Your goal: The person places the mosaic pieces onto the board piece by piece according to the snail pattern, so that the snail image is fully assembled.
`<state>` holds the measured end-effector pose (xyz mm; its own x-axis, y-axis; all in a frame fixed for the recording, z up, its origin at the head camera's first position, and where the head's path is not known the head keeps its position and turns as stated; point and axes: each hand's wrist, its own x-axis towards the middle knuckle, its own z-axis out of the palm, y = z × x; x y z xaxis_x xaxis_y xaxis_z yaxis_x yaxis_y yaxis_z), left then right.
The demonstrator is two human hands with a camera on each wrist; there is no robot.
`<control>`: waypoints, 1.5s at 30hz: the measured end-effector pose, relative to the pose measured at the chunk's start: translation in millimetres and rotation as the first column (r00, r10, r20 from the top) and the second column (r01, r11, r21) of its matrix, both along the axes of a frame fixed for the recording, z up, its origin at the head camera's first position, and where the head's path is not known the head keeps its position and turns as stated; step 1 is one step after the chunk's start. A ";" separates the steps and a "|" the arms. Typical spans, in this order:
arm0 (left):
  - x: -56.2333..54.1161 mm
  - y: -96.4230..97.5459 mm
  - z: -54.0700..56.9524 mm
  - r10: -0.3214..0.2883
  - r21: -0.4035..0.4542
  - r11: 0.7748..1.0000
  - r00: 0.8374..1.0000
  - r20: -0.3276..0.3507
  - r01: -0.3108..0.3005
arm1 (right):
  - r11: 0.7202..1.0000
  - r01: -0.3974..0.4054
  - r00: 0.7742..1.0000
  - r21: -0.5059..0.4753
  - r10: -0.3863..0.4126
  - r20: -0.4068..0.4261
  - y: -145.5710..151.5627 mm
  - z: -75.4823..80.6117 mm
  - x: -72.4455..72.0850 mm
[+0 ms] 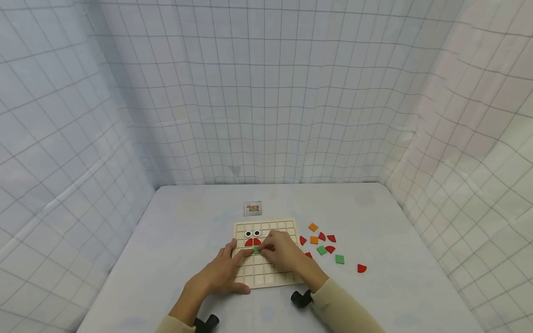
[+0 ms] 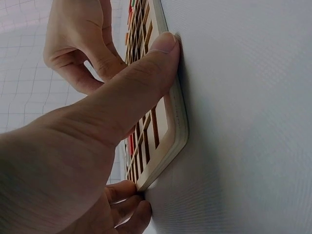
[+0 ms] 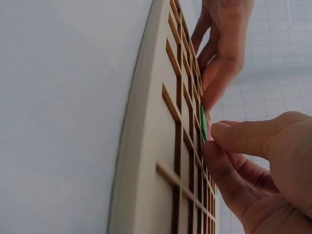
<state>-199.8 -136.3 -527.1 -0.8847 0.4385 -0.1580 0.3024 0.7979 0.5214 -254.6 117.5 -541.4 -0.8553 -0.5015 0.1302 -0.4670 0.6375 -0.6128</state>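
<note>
A wooden grid board (image 1: 259, 279) lies on the table with both hands over it. My right hand (image 1: 283, 252) pinches the edge of a green square tile (image 1: 256, 250), which sits at a grid cell; the right wrist view shows the tile (image 3: 204, 124) slightly tilted at the fingertips. My left hand (image 1: 222, 273) is spread along the board's left side, its index fingertip touching the green tile and its thumb (image 2: 163, 44) on the near edge. Just above the tile are two red quarter-round tiles (image 1: 249, 243) and, over those, two white eye tiles (image 1: 248, 234).
Right of the board lie scattered loose tiles: several red quarter-rounds (image 1: 362, 268), two green squares (image 1: 339, 259) and two orange squares (image 1: 313, 227). A small picture card (image 1: 252, 208) lies behind the board. White gridded curtains (image 1: 283, 115) surround the table.
</note>
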 end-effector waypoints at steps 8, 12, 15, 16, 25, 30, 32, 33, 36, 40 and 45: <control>0.0 -1.1 -0.3 -0.005 0.000 1.000 1.000 -0.026 0.005 | 0.996 0.087 0.994 -0.004 -0.087 -0.068 29.9 4.0 2.0; 0.6 -2.4 -2.5 -0.003 0.000 1.000 1.000 -0.026 0.003 | 0.992 0.121 0.989 -0.020 -0.122 -0.080 49.0 2.1 7.3; 1.5 -1.8 -4.9 -0.009 0.011 1.000 1.000 -0.020 0.009 | 0.988 0.156 0.985 -0.025 -0.157 -0.077 64.9 0.2 13.5; 1.4 -1.7 -5.4 -0.013 0.014 1.000 1.000 -0.018 0.014 | 0.986 0.166 0.982 -0.030 -0.167 -0.083 69.8 -0.3 14.9; 2.1 0.9 -5.0 0.002 0.009 1.000 1.000 -0.010 -0.002 | 0.975 0.221 0.968 -0.006 -0.221 -0.118 105.2 -5.6 22.5; 1.8 -1.4 -4.0 0.018 -0.006 1.000 1.000 -0.005 -0.018 | 0.973 0.228 0.969 0.014 -0.226 -0.103 115.1 -8.0 24.0; 2.3 -1.7 -4.4 0.024 -0.005 1.000 1.000 -0.002 -0.024 | 0.976 0.218 0.971 0.021 -0.215 -0.102 118.3 -8.7 25.1; 2.5 -1.8 -4.5 0.026 -0.004 1.000 1.000 0.000 -0.026 | 0.977 0.212 0.973 0.025 -0.208 -0.098 119.7 -9.0 25.7; 3.0 -1.7 -4.2 0.025 0.003 1.000 1.000 0.004 -0.025 | 0.979 0.201 0.977 0.035 -0.198 -0.080 123.2 -9.1 27.2; 4.1 -1.2 -2.3 0.020 0.005 1.000 1.000 0.002 -0.020 | 0.984 0.175 0.984 0.041 -0.173 -0.046 127.3 -9.3 28.7; 4.4 -0.8 -2.2 0.021 -0.003 1.000 1.000 0.003 -0.021 | 0.990 0.133 0.991 0.037 -0.132 -0.021 130.5 -7.9 30.1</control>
<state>-195.4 -137.1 -529.3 -0.8934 0.4191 -0.1617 0.2840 0.8059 0.5195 -224.5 248.0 -549.3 -0.9121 -0.3888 0.1301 -0.3882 0.7171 -0.5788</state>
